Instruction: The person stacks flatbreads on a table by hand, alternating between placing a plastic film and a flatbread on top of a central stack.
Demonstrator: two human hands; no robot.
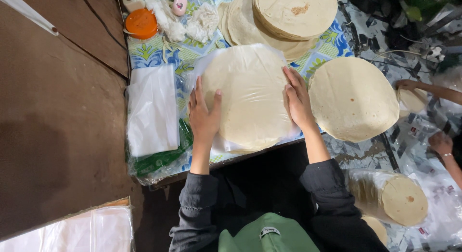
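Left hand (203, 115) and right hand (298, 100), both open flat, press opposite edges of the plastic-covered tortilla stack (250, 98) between them.

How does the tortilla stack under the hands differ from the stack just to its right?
The wrapped tortilla stack lies under clear plastic film, while the bare tortilla stack is uncovered. The left hand and right hand press on the wrapped stack's sides; no hand is on top of the bare stack. The wrapped stack sits on the floral tablecloth; the bare stack lies past its edge. Both are round, pale flatbreads.
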